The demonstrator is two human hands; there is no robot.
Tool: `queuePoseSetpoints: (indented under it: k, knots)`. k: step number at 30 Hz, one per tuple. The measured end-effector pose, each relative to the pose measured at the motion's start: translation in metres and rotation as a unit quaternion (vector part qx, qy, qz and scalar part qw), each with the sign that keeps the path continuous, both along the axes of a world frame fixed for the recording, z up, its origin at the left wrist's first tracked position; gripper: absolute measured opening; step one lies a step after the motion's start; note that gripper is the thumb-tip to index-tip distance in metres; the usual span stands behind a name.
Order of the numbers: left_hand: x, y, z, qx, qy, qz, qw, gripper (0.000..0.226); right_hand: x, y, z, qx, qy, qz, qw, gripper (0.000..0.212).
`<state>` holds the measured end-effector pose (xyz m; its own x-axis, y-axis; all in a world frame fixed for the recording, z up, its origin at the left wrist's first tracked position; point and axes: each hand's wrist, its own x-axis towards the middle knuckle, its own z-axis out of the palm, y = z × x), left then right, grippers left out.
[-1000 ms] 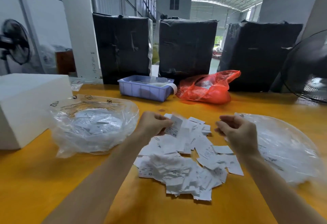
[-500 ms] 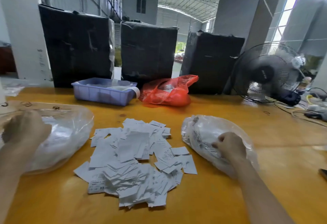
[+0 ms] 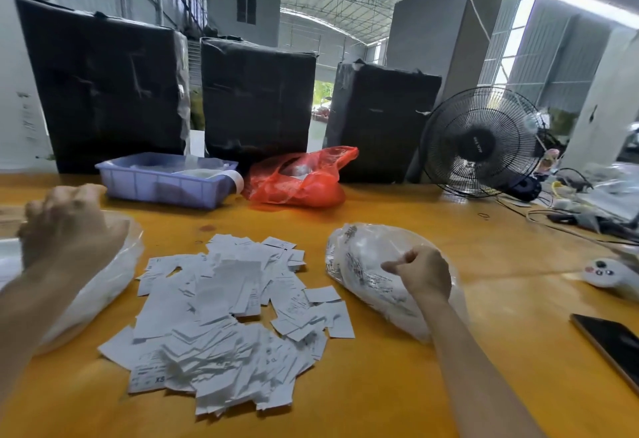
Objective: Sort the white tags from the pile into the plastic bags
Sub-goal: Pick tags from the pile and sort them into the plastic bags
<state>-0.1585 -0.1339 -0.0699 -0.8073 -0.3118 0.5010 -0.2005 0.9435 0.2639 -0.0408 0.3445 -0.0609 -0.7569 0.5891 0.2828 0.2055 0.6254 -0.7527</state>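
white tags (image 3: pixel 228 320) lay piled on the desk (image 3: pixel 397 385); left hand (image 3: pixel 65 226) curled over one plastic bag (image 3: pixel 107 285), right hand (image 3: pixel 423 273) pinching the other bag (image 3: pixel 363 265)

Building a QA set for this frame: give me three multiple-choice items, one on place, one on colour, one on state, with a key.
1. Where is the pile of white tags?
A. between the two plastic bags
B. inside the tray
C. under the fan

2. What colour is the tray?
A. green
B. blue
C. black

3. The right hand is
A. flat on the table
B. curled at the right plastic bag
C. holding the phone

Key: A, tags lie between the left plastic bag and the right one; B, tray walls are blue; B, fingers curl over the bag.
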Motion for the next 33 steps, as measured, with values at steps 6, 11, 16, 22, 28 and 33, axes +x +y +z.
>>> queuePoseSetpoints:
  k: [6, 11, 16, 22, 28, 33]
  knots:
    - [0.067, 0.064, 0.037, -0.014, 0.037, -0.044, 0.998, 0.051, -0.004, 0.0, -0.002, 0.034, 0.006, 0.066, 0.997, 0.041]
    - [0.099, 0.099, 0.053, 0.021, 0.055, -0.094, 0.994, 0.056, -0.004, -0.002, 0.002, 0.009, 0.083, 0.09, 0.992, 0.015]
    - [0.114, 0.122, 0.058, 0.03, 0.065, -0.162, 0.984, 0.054, -0.001, -0.008, 0.002, -0.018, 0.086, 0.097, 0.991, 0.053]
    - [0.127, 0.15, 0.055, 0.089, 0.043, -0.264, 0.959, 0.047, -0.004, -0.014, 0.003, -0.154, 0.124, 0.141, 0.97, 0.015]
    - [0.132, 0.168, 0.041, 0.095, 0.016, -0.321, 0.942, 0.047, -0.006, -0.009, 0.0, -0.065, 0.08, 0.083, 0.991, 0.016]
    - [0.131, 0.173, 0.035, 0.082, 0.015, -0.343, 0.936, 0.047, -0.006, -0.007, 0.0, -0.044, 0.073, 0.04, 0.996, 0.009]
